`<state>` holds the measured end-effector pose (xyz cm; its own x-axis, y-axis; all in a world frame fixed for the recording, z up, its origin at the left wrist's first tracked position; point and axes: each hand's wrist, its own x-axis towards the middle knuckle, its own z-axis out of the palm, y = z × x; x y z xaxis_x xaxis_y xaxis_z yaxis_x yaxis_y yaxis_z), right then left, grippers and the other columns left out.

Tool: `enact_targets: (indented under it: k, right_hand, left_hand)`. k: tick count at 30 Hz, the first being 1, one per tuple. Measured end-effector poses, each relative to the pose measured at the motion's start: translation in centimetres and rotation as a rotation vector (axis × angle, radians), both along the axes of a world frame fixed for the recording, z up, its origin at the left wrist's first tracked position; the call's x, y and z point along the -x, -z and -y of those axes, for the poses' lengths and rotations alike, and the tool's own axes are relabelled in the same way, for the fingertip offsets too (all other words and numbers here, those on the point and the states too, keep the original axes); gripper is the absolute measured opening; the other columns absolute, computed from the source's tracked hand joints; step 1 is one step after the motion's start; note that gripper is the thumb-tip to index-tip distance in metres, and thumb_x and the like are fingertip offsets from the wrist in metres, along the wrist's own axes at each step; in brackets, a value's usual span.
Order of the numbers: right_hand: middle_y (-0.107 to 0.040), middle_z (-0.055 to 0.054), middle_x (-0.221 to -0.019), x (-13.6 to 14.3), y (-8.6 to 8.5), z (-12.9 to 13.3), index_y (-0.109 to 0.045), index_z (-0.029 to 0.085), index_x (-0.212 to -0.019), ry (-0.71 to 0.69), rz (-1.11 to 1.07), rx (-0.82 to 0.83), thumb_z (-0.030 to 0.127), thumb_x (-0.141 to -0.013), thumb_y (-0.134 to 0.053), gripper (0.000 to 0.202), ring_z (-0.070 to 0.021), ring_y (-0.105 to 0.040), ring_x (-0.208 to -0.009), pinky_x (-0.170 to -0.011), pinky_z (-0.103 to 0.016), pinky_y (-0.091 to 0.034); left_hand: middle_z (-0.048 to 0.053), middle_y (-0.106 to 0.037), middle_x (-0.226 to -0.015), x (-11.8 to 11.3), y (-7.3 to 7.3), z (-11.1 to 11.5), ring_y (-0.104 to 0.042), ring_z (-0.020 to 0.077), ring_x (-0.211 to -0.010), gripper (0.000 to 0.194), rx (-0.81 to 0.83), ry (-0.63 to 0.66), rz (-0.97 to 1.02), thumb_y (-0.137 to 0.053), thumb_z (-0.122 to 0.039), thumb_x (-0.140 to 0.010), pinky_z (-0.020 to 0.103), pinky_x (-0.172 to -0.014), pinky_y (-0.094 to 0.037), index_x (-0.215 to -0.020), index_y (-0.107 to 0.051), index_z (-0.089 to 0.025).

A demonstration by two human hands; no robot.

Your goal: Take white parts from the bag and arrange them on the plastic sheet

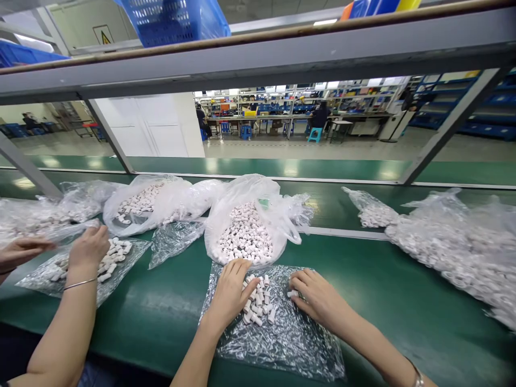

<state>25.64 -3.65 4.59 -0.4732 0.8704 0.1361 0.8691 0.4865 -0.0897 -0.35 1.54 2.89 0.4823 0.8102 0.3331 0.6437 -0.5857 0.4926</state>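
Sorting small white cylindrical parts (pixel 258 305) on a flat plastic sheet (pixel 282 338) at a green workbench (pixel 382 290), the left hand (pixel 230 293) rests open with fingers spread on the pile, while the right hand (pixel 316 294) appears to pinch one piece at its fingertips. An open bag of parts (pixel 245 228) sits just behind; a co-worker's hand (pixel 87 248) works nearby.

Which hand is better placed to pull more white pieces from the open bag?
Left, probably. The left hand lies right below the open bag, fingers on the small pile. The right hand sits farther right, touching one piece at the pile's edge.
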Motion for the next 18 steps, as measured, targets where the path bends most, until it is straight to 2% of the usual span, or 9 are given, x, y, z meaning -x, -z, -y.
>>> enact_targets:
  k: [4,9,11,14,18]
  right_hand:
    - [-0.056,-0.007,-0.097,2.8,0.1,1.5,-0.053,0.019,-0.098,-0.041,-0.069,0.019,0.017,-0.092,-0.063,0.012,-0.0244,-0.055,-0.085,-0.070,-0.037,-0.047]
    - [-0.057,-0.006,-0.093,6.5,1.4,2.5,-0.054,0.019,-0.101,-0.039,-0.046,0.045,0.019,-0.088,-0.069,0.020,-0.0240,-0.057,-0.078,-0.063,-0.035,-0.045]
    - [-0.057,-0.006,-0.091,6.3,1.8,2.5,-0.055,0.019,-0.096,-0.030,-0.013,0.036,0.015,-0.086,-0.069,0.018,-0.0239,-0.057,-0.077,-0.062,-0.035,-0.045]
    - [-0.057,-0.006,-0.090,4.5,2.0,2.6,-0.055,0.018,-0.090,-0.029,0.036,0.030,0.010,-0.084,-0.068,0.017,-0.0244,-0.057,-0.077,-0.062,-0.035,-0.046]
    - [-0.056,-0.007,-0.090,1.9,1.1,2.6,-0.054,0.018,-0.088,-0.004,0.052,0.029,0.010,-0.084,-0.068,0.017,-0.0247,-0.056,-0.075,-0.061,-0.036,-0.046]
  left_hand:
    - [0.009,-0.057,-0.129,0.0,-0.1,0.1,-0.047,0.0260,-0.126,0.036,-0.010,0.004,0.013,-0.044,-0.041,-0.101,0.046,-0.105,-0.043,-0.132,-0.048,-0.024]
    - [0.009,-0.057,-0.128,0.0,-0.3,0.0,-0.049,0.0258,-0.125,0.034,-0.021,-0.001,0.030,-0.044,-0.039,-0.101,0.046,-0.103,-0.045,-0.131,-0.049,-0.024]
    - [0.009,-0.058,-0.127,0.0,-0.4,0.0,-0.050,0.0260,-0.125,0.034,-0.028,-0.006,0.030,-0.044,-0.039,-0.101,0.045,-0.103,-0.045,-0.131,-0.050,-0.024]
    - [0.009,-0.058,-0.128,0.0,-0.3,0.0,-0.050,0.0260,-0.125,0.036,-0.033,-0.007,0.024,-0.044,-0.040,-0.100,0.045,-0.103,-0.046,-0.132,-0.049,-0.024]
    - [0.009,-0.058,-0.128,0.0,-0.3,0.0,-0.050,0.0261,-0.125,0.037,-0.031,-0.012,0.018,-0.044,-0.041,-0.100,0.046,-0.103,-0.046,-0.133,-0.049,-0.024]
